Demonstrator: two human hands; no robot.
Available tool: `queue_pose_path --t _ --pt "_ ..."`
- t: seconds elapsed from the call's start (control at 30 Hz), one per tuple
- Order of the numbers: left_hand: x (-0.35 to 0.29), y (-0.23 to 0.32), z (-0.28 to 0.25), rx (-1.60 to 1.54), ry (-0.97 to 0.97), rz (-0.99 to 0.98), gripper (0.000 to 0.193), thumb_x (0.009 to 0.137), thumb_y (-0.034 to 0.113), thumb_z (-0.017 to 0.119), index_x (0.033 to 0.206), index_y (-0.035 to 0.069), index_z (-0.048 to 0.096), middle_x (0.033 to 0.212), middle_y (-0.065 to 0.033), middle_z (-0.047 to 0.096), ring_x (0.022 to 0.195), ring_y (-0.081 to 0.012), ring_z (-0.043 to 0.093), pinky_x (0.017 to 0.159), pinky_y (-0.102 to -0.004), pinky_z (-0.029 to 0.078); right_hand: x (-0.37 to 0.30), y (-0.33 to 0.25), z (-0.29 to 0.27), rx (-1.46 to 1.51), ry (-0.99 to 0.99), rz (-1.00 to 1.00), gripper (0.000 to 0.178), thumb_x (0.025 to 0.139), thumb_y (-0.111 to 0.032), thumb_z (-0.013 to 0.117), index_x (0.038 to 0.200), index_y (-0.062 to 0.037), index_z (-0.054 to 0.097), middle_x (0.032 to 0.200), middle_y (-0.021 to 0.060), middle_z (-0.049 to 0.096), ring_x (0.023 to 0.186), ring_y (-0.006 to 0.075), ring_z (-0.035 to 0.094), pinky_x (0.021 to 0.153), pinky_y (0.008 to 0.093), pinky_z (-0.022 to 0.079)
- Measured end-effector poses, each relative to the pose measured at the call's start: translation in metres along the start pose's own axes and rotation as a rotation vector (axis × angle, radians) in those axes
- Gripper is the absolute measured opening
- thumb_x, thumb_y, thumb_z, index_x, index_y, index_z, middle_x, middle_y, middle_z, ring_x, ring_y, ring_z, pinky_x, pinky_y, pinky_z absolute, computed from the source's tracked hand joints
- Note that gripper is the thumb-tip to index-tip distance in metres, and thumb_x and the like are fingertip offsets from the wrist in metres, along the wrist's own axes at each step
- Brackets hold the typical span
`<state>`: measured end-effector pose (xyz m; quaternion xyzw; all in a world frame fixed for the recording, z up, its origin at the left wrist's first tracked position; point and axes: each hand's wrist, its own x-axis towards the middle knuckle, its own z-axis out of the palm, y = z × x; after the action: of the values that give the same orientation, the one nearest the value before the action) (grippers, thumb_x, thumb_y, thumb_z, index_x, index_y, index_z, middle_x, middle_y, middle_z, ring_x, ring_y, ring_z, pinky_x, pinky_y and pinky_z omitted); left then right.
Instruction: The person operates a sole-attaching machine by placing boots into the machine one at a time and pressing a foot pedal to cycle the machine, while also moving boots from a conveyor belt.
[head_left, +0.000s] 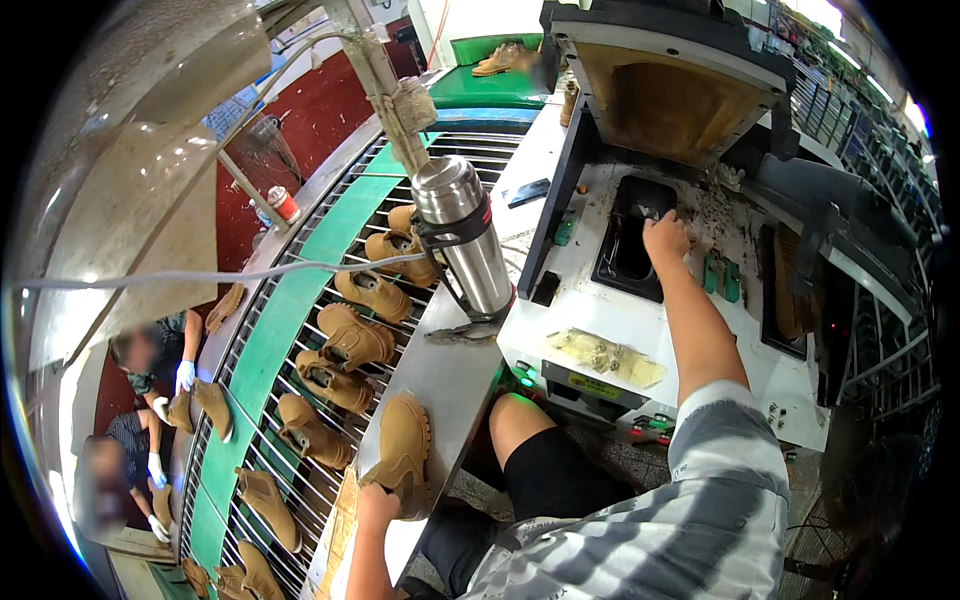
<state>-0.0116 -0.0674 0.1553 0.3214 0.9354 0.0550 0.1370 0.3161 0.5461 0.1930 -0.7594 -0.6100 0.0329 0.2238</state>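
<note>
My left hand [377, 506] is closed on the upper end of a tan ankle boot [404, 435], its toe pointing away from me. That boot rests on the grey metal ledge beside the roller conveyor. My right hand [667, 238] reaches over the white machine top [600, 318] to the right rim of a black rectangular well [631, 262]. Its fingers are curled together there, and whatever they may hold is hidden. Above the well, a thick lid with a brown inner pad [655, 105] stands raised.
A roller conveyor [262, 400] carries several tan boots [355, 335]. On the ledge stands a steel thermos [465, 240], with pliers [463, 334] at its base. A phone [529, 192] lies nearby. To the right is a second well [790, 285]. Two gloved people work across the conveyor.
</note>
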Motion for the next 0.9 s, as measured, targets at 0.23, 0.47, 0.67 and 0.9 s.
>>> queue_pose_path --t 0.23,0.47,0.67,0.9 --pt "0.015 -0.03 0.004 -0.202 0.002 0.074 0.031 0.073 0.016 0.059 0.093 -0.006 0.069 0.088 -0.0287 0.067 0.089 -0.0412 0.066 0.077 -0.0454 0.052 -0.228 -0.012 -0.013 0.803 -0.313 -0.594 0.054 0.079 -0.023 0.071 0.129 -0.0102 0.055 0.118 0.0134 0.063 0.113 0.03 0.058 0.097 0.0385 0.046" --pt "-0.05 -0.018 -0.016 -0.978 -0.087 -0.059 0.028 0.087 0.007 0.062 0.113 -0.005 0.063 0.103 -0.0126 0.068 0.087 -0.0241 0.069 0.072 -0.0346 0.057 -0.449 0.01 -0.006 1.024 -1.472 -0.377 0.1 0.082 -0.035 0.076 0.151 -0.0051 0.011 0.119 0.0219 0.058 0.106 0.0237 0.061 0.089 0.0367 0.049" --pt "-0.107 0.026 0.071 -1.762 -0.202 -0.081 0.043 0.094 0.026 0.054 0.128 -0.001 0.054 0.116 -0.0145 0.064 0.097 -0.0253 0.066 0.082 -0.0387 0.057 -0.499 0.028 -0.028 1.453 -1.686 -0.026 0.112 0.074 -0.034 0.077 0.152 -0.0038 0.002 0.145 0.0168 0.033 0.131 0.0271 0.039 0.109 0.0404 0.031" --pt "-0.087 0.101 0.027 -1.575 -0.348 0.109 0.036 0.098 0.021 0.048 0.124 -0.004 0.055 0.115 -0.0136 0.064 0.092 -0.0231 0.066 0.077 -0.0363 0.055 -0.406 0.019 -0.08 1.508 -1.431 -0.118 0.101 0.068 -0.02 0.078 0.151 -0.0066 0.021 0.132 0.0149 0.048 0.122 0.0258 0.047 0.103 0.0358 0.039"
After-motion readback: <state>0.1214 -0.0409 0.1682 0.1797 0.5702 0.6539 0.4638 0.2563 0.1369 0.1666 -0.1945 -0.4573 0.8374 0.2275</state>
